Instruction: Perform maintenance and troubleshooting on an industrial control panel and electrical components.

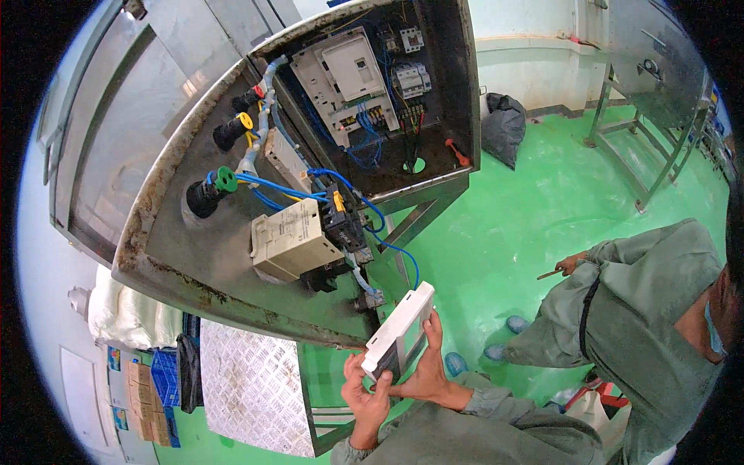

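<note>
Both my hands hold a flat white plastic cover panel (400, 329) with a dark window, just below the open door of an electrical cabinet. My left hand (366, 397) grips its lower end, thumb on the front. My right hand (425, 367) supports it from behind and beside, fingers stretched up along its edge. Above, the cabinet door (194, 232) carries a beige box module (293, 239), black terminal blocks and blue wires. Inside the cabinet (434, 116) sits a white drive unit (349, 77) with breakers and blue wiring.
A co-worker in grey-green overalls (643, 310) crouches at the right on the green floor, holding a thin tool (552, 273). A checker-plate panel (252, 384) stands below the door. A dark bag (504, 128) lies by the far wall; a metal frame stand (643, 139) is at the right.
</note>
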{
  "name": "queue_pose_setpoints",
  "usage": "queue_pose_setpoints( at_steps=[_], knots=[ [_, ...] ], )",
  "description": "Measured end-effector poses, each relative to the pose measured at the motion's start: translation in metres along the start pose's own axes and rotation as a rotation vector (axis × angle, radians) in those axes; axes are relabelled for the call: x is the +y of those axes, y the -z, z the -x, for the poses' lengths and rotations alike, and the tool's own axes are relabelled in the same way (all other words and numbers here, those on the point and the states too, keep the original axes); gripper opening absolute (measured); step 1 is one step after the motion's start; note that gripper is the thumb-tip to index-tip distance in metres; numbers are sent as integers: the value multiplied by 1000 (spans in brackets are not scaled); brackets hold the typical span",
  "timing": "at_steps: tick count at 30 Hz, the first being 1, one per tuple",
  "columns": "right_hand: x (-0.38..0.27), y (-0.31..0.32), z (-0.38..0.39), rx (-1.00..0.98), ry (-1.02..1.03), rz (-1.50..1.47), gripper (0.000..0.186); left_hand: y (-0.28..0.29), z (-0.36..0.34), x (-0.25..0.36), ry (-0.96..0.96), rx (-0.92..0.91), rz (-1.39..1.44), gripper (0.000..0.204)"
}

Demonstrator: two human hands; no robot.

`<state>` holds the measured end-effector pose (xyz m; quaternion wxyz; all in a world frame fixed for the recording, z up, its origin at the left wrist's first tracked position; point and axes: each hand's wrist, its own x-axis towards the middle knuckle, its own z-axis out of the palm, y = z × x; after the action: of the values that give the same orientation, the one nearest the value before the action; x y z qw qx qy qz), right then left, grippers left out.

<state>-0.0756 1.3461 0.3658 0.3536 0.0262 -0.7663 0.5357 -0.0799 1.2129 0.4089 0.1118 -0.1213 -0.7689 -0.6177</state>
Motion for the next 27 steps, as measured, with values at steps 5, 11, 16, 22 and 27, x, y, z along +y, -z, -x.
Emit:
queue_pose_setpoints(
  at_steps=[5,11,16,22,27],
  knots=[
    [2,20,-8,-25,102,-115,130,5,8,4,65,28,-85,32],
    [51,61,-54,400,238,18,86,11,19,8,-68,-73,-116,31],
    [53,73,-95,371,242,37,65,6,14,8,-161,-24,-171,31],
    [61,59,-86,327,-91,-214,53,2,-5,16,-148,-29,-137,39],
    [59,51,-36,123,24,-127,83,-4,1,10,-36,119,-80,42]
  ],
)
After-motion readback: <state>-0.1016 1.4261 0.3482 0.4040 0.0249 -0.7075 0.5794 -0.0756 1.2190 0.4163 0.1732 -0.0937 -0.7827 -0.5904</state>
